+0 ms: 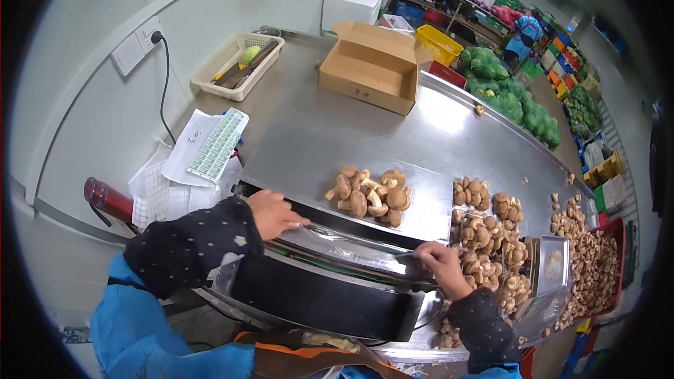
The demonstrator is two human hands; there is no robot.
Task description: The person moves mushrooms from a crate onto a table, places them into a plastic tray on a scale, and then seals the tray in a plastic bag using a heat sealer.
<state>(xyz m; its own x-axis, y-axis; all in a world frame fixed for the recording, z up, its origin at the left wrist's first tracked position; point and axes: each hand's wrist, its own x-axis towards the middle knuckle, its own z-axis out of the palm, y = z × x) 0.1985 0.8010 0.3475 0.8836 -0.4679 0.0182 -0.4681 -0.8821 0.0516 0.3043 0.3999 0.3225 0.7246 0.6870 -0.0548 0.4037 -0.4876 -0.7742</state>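
Note:
Clear plastic film (351, 244) stretches along the front of a wrapping machine (316, 298). My left hand (274, 213) is closed on the film's left end, with the fingers pointing right. At the right end, my right hand (444, 267) pinches the film between thumb and fingers. Just beyond the film, a small heap of brown shiitake mushrooms (375, 195) lies on the metal surface, between the two hands and touched by neither. More portioned heaps of shiitake mushrooms (484, 231) sit close together beyond my right hand.
An open cardboard box (368, 70) and a cream basket (239, 67) holding knives stand at the back. A label sheet (219, 144) and a red flask (109, 198) are at left. A scale (551, 267) and a large mushroom pile (586, 260) are at right. A person (523, 35) stands far off.

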